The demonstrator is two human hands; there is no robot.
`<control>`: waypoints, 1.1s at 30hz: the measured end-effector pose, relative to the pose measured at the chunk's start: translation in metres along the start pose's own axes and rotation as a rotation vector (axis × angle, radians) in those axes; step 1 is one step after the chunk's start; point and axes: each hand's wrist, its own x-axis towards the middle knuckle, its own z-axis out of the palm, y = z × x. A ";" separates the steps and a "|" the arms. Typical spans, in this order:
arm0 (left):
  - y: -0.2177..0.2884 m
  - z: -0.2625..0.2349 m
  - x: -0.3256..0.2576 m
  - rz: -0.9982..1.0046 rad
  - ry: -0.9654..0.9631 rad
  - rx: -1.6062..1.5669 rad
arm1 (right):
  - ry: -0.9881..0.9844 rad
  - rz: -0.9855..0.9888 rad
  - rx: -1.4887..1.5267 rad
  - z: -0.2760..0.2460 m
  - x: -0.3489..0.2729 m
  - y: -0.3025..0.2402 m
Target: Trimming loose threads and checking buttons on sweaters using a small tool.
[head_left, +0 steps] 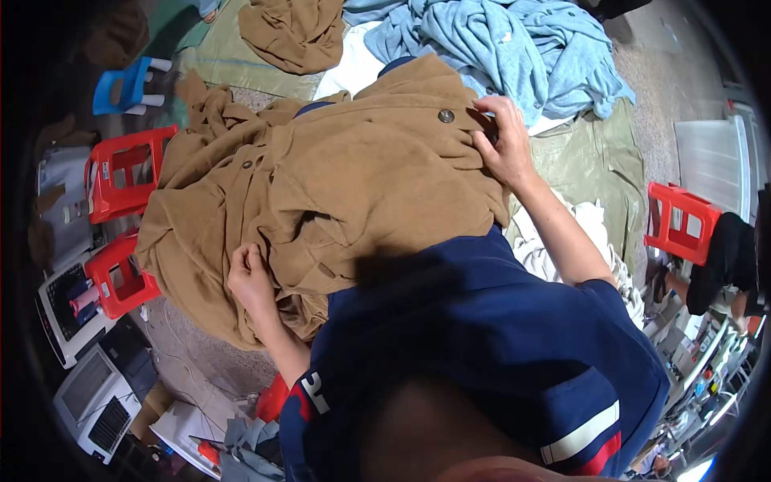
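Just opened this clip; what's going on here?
A person in a navy-blue shirt has a brown, buttoned cloth garment spread before them. Their left hand pinches the cloth toward its lower left. Their right hand, fingers bent, is at the right edge near a dark round button. Beyond lies a heap of light-blue cloth.

Seemingly a garment workshop: buttoned brown garment, heaped blue garments, green ground sheet, red stools.

Blue cloth cut off above, brown garment partly behind navy shirt, clutter apparently too small to tell
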 end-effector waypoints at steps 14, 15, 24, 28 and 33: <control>-0.012 -0.068 0.000 -0.055 0.613 -0.334 | 0.168 -0.170 -0.047 -0.017 0.030 0.002; -0.015 -0.076 -0.004 -0.103 0.637 -0.475 | 0.178 -0.181 -0.043 -0.018 0.029 0.004; -0.031 -0.086 -0.019 -0.344 -0.185 -0.485 | 0.206 -0.012 0.054 -0.027 0.015 0.019; -0.052 -0.141 -0.001 -0.224 0.363 -0.873 | 0.543 0.458 0.619 -0.046 0.028 0.060; -0.084 -0.150 0.014 -0.360 0.321 -0.955 | 0.390 0.276 0.521 -0.029 0.020 0.075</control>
